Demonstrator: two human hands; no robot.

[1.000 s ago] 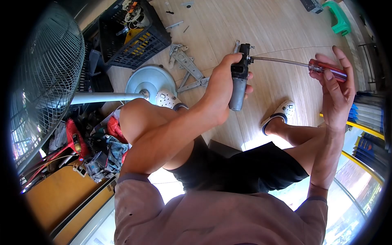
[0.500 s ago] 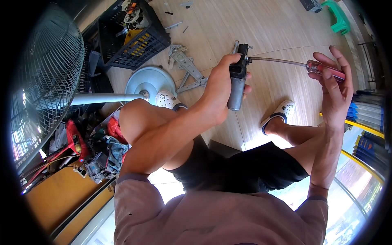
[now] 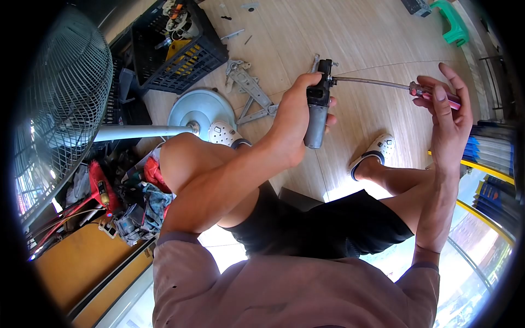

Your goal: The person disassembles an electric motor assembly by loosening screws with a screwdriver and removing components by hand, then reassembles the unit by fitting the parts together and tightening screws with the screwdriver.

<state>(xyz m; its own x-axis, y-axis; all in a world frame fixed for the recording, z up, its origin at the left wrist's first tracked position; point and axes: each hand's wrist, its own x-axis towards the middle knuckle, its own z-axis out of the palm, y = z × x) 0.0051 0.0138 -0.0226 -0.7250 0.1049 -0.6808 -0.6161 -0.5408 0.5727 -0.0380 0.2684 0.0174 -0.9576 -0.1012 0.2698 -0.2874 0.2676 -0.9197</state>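
My left hand [image 3: 298, 106] is wrapped round a small electric motor [image 3: 316, 128] with a grey metal can and a black gear housing. The thumb lies across the housing, and several fingertips show on the far side. At the right, my right hand [image 3: 449, 112] grips the red, see-through handle of a screwdriver [image 3: 377, 82] between thumb and fingers, with the index finger raised off it. The long shaft runs level to the left, its tip at a screw on the side of the black housing. How the tip sits in the screw is too small to tell.
A metal scissor-arm bracket [image 3: 252, 90] lies on the floor beside the round fan base [image 3: 178, 112]. Behind it stands a black crate [image 3: 188, 68] of parts. A large fan [image 3: 71, 82] fills the left, near a red tool [image 3: 98, 186]. A green stool [image 3: 453, 24] is top right.
The screwdriver handle has turned slightly in my right hand, and its fingers have shifted a little on it. My left hand and the motor stay in place.
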